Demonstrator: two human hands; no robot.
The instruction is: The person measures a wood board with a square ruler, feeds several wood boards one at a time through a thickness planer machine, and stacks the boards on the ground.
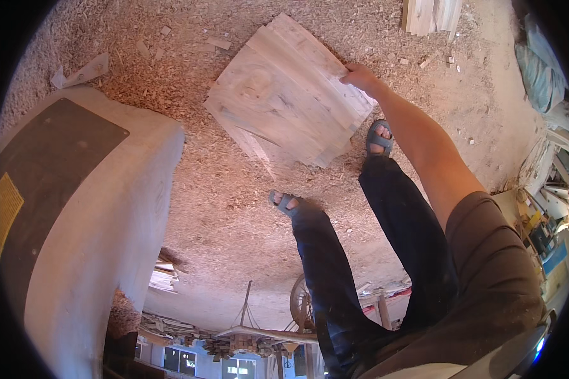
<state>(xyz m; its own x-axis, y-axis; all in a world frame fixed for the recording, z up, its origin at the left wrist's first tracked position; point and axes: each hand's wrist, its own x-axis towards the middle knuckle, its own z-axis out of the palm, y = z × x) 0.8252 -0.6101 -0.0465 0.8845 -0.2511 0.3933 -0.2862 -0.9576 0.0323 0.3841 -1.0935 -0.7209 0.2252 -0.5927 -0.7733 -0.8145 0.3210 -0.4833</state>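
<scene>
My right hand [359, 77] grips the right edge of a low pile of pale wooden boards [284, 94], its fingers closed at the rim. The boards lie partly fanned over one another on the shavings-covered ground, just beyond my sandalled feet. A round knot shows on the wide board at the pile's left part. How many boards the hand has hold of, I cannot tell. My left hand is out of view.
A large grey machine housing [137, 161] with a dark panel [71, 156] stands at left. More boards [431, 16] lie at top right. Green-grey sacks [540, 76] and clutter line the right side. Wood scraps [218, 43] are strewn about. Behind my legs stand a spoked wheel [299, 298] and stacked wood.
</scene>
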